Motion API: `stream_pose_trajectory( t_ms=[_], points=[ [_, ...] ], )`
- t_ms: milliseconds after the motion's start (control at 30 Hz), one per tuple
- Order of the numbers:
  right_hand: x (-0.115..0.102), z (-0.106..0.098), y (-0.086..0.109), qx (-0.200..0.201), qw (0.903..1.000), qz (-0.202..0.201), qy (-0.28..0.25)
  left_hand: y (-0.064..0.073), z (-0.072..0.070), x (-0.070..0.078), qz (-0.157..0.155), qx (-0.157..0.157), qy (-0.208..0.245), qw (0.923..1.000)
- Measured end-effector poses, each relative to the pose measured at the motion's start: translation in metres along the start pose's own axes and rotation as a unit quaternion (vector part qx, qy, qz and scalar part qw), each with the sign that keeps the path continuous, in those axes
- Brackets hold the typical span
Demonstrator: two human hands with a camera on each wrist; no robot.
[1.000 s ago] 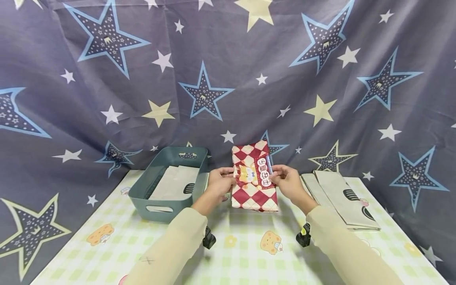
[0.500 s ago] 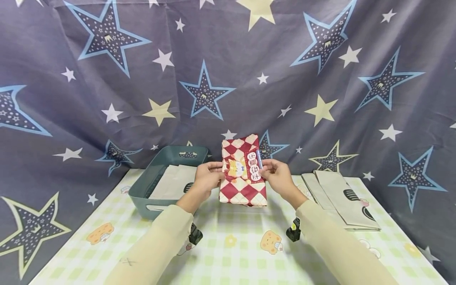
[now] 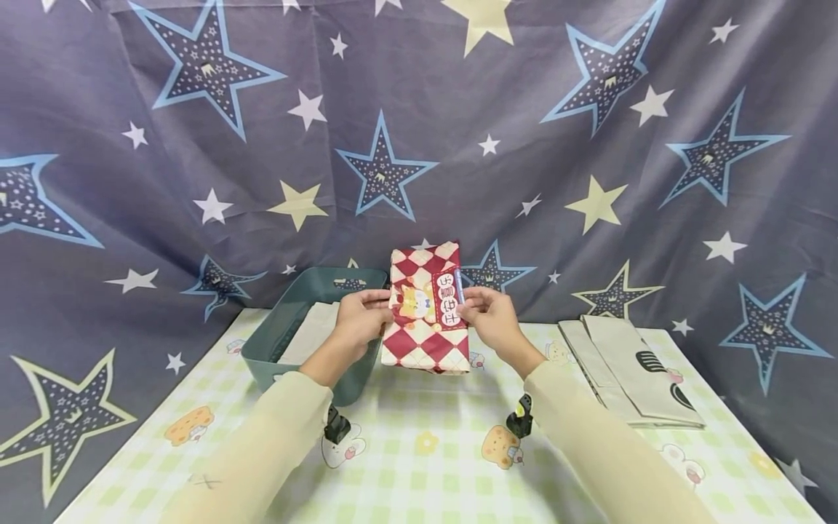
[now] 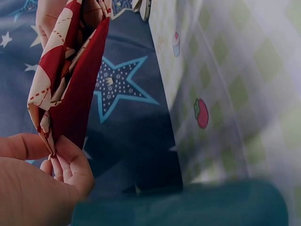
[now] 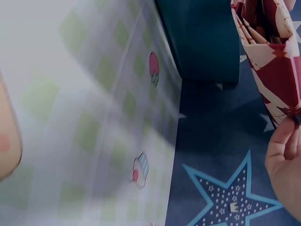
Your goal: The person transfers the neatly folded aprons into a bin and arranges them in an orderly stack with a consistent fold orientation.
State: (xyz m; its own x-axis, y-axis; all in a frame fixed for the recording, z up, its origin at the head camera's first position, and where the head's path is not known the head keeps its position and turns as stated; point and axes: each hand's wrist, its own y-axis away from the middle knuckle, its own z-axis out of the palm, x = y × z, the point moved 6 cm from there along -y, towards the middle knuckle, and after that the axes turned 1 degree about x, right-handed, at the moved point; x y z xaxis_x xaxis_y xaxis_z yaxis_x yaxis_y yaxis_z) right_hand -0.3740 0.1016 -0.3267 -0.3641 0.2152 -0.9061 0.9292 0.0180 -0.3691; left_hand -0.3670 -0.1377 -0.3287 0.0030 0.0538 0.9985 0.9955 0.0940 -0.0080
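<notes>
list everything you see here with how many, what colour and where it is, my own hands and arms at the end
patterned folded cloth: 1, red and cream, held up between both hands
bin: 1, teal, left side of the table
pale cloth in the bin: at least 1, off-white, partly hidden
folded cloth on the right: at least 1, cream with dark prints, lying on the table
table: 1, green-and-white checked top, below the hands
star-print backdrop: 1, grey-blue, behind the table
wrist cameras: 2, black, one at each wrist
sleeves: 2, cream, on both arms
left hand: 1, cloth's left edge
right hand: 1, cloth's right edge
</notes>
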Motion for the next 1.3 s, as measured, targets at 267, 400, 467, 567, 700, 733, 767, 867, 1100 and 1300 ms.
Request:
stream_pose_trajectory(
  t_ms=[267,400,467,567,700,733,767,867,1100,1300],
  points=[
    [-0.008,0.023,-0.003,0.003,0.9991,0.01,-0.041,-0.003,-0.022,0.003,-0.007,0.005,-0.017,0.9998],
    [-0.01,0.034,-0.004,0.005,0.9981,0.014,-0.06,-0.003,-0.034,0.008,-0.004,0.001,-0.027,0.9996],
    [-0.012,0.04,-0.005,0.002,0.9972,0.014,-0.074,-0.003,-0.041,0.01,-0.002,0.0,-0.032,0.9995],
    [-0.017,0.05,-0.006,-0.007,0.9957,0.016,-0.09,-0.004,-0.052,0.012,0.0,0.003,-0.037,0.9993],
    [-0.022,0.062,-0.007,-0.013,0.9936,0.03,-0.108,-0.006,-0.066,0.016,0.009,0.001,-0.044,0.999],
    [-0.023,0.065,-0.008,-0.013,0.9933,0.035,-0.11,-0.007,-0.069,0.016,0.013,-0.001,-0.047,0.9988],
    [-0.024,0.067,-0.008,-0.013,0.9929,0.039,-0.111,-0.008,-0.072,0.017,0.015,-0.003,-0.047,0.9988],
    [-0.025,0.075,-0.009,-0.01,0.9923,0.05,-0.113,-0.01,-0.079,0.017,0.017,-0.006,-0.051,0.9985],
    [-0.026,0.095,-0.012,-0.012,0.9835,0.091,-0.156,-0.016,-0.097,0.014,0.017,-0.005,-0.051,0.9986],
    [-0.027,0.108,-0.013,-0.016,0.9741,0.124,-0.188,-0.02,-0.11,0.017,0.034,-0.017,-0.044,0.9983]
  ],
)
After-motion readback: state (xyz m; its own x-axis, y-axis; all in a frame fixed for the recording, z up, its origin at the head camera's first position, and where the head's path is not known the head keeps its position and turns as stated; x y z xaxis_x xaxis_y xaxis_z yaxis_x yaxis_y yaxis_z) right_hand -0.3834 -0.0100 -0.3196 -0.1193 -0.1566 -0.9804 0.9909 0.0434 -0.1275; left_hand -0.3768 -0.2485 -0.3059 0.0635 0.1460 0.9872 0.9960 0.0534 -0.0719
